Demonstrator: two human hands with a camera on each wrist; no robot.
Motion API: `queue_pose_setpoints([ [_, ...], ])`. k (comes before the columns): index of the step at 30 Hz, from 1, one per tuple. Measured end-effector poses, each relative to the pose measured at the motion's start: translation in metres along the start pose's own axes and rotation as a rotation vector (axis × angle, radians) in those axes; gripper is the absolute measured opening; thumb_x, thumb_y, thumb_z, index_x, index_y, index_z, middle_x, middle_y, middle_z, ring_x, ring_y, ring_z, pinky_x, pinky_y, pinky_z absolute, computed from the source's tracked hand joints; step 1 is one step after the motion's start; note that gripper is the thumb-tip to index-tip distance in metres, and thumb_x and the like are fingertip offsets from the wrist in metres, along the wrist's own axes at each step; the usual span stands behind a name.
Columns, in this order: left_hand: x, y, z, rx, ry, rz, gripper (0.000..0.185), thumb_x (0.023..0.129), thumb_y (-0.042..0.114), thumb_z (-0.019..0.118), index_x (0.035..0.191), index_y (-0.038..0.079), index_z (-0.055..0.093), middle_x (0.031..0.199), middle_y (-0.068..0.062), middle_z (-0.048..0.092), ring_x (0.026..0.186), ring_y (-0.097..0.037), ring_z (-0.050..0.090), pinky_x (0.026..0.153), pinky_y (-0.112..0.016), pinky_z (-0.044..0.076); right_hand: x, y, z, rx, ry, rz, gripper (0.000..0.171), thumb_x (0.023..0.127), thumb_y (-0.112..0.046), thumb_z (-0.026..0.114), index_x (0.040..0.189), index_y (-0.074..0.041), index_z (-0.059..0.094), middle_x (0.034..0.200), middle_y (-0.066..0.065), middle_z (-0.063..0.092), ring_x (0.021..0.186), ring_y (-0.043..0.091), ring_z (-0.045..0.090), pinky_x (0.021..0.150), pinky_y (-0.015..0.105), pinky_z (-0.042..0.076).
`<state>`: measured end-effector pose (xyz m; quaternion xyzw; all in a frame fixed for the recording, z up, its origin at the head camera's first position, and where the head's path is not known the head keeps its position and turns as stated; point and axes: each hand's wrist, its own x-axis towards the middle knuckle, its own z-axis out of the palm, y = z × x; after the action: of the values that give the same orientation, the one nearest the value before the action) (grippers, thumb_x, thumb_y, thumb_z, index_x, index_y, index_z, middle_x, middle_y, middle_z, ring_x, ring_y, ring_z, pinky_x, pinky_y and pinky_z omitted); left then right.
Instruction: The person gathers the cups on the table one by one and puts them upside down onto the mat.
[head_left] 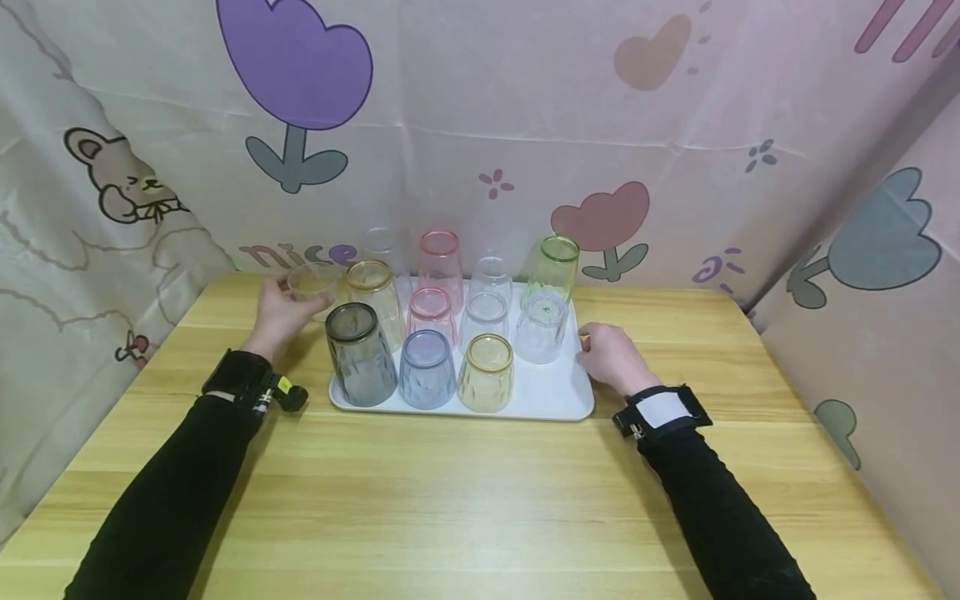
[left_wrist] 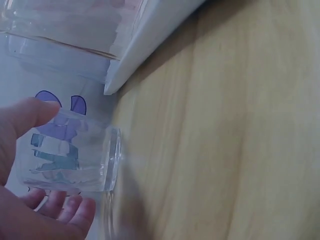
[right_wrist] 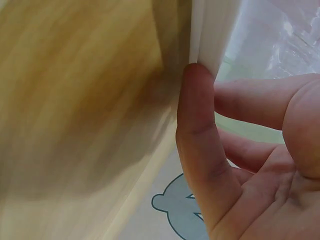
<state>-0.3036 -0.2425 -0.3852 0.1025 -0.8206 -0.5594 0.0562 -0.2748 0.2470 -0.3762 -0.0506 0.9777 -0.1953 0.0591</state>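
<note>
My left hand (head_left: 279, 317) holds a clear glass (head_left: 313, 285) just off the left side of a white tray (head_left: 551, 396). In the left wrist view, the thumb lies along one side of this glass (left_wrist: 70, 155) and several fingers are on the other, with its thick end near the tabletop. At the tray's right edge, my right hand (head_left: 611, 357) pinches the rim, as the right wrist view shows the tray (right_wrist: 215, 35) between thumb and finger. Glasses stand on the tray, among them a grey one (head_left: 362, 358), a blue one (head_left: 427, 371) and a yellow one (head_left: 486, 379).
Further back on the tray are an amber glass (head_left: 375, 300), pink glasses (head_left: 441, 267), a green glass (head_left: 553, 267) and several clear ones (head_left: 542, 329). A patterned cloth (head_left: 450, 100) hangs behind the wooden table (head_left: 465, 508) and at both sides.
</note>
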Motion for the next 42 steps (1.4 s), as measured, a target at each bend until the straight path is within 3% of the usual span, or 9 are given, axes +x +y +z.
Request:
queue_pose_setpoints([
  [9,0.0,0.0,0.003,-0.027,0.054,-0.001,0.096,0.09,0.016,0.078,0.161,0.0,0.015,0.164,-0.02,0.027,0.143,-0.037,0.033,0.119,-0.047,0.036,0.003,-0.001,0.002,-0.003,0.016,-0.009,0.046,0.094,-0.002,0.062,0.136,0.014,0.056,0.106,0.023,0.069,0.093,0.033,0.064,0.082,0.044,0.056],
  [15,-0.002,0.001,0.0,-0.029,0.099,-0.021,0.095,0.089,0.022,0.08,0.161,0.005,0.02,0.163,-0.018,0.028,0.143,-0.036,0.033,0.119,-0.048,0.036,0.003,-0.003,0.004,-0.004,0.024,-0.012,0.045,0.094,-0.002,0.061,0.136,0.014,0.057,0.105,0.022,0.069,0.092,0.032,0.063,0.081,0.043,0.055],
  [20,-0.007,0.007,-0.005,-0.038,0.158,0.019,0.09,0.09,0.024,0.078,0.16,0.006,0.024,0.162,-0.017,0.028,0.142,-0.034,0.033,0.117,-0.045,0.037,0.003,-0.002,0.004,-0.01,0.028,-0.021,0.045,0.093,-0.001,0.061,0.135,0.015,0.057,0.108,0.024,0.07,0.094,0.034,0.064,0.085,0.047,0.056],
  [24,-0.011,0.017,-0.009,-0.112,0.202,0.052,0.086,0.091,0.025,0.079,0.159,0.009,0.028,0.157,-0.01,0.034,0.139,-0.027,0.035,0.114,-0.035,0.039,0.002,-0.001,0.005,-0.013,0.025,-0.015,0.044,0.094,-0.002,0.061,0.135,0.015,0.057,0.114,0.027,0.069,0.099,0.035,0.065,0.09,0.05,0.056],
  [30,-0.02,0.035,-0.014,-0.367,0.232,0.06,0.085,0.089,0.017,0.082,0.157,0.012,0.032,0.141,0.004,0.043,0.122,-0.01,0.042,0.101,-0.019,0.043,0.001,0.0,0.003,-0.011,0.026,-0.018,0.045,0.094,-0.002,0.061,0.135,0.015,0.057,0.114,0.028,0.069,0.099,0.035,0.065,0.089,0.05,0.056],
  [35,-0.034,0.052,-0.01,-0.657,0.218,0.113,0.071,0.091,0.008,0.08,0.148,0.009,0.038,0.131,0.001,0.05,0.111,-0.008,0.05,0.089,-0.014,0.052,0.001,0.001,0.004,-0.005,0.025,-0.012,0.046,0.094,-0.002,0.06,0.137,0.015,0.056,0.114,0.028,0.069,0.097,0.034,0.065,0.086,0.048,0.057],
  [39,-0.048,0.067,-0.006,-0.914,0.156,0.16,0.041,0.091,0.005,0.079,0.121,0.007,0.05,0.12,-0.004,0.053,0.103,-0.012,0.058,0.085,-0.02,0.057,0.0,0.003,0.005,0.0,0.033,-0.009,0.046,0.094,-0.002,0.06,0.138,0.014,0.056,0.115,0.028,0.07,0.098,0.035,0.065,0.088,0.049,0.057],
  [42,-0.06,0.078,-0.005,-1.06,0.064,0.152,0.029,0.092,0.006,0.079,0.112,0.005,0.057,0.118,-0.006,0.058,0.1,-0.015,0.061,0.088,-0.024,0.058,0.0,0.004,0.005,0.004,0.038,-0.013,0.046,0.094,-0.001,0.06,0.138,0.014,0.056,0.115,0.028,0.07,0.098,0.035,0.066,0.087,0.048,0.057],
])
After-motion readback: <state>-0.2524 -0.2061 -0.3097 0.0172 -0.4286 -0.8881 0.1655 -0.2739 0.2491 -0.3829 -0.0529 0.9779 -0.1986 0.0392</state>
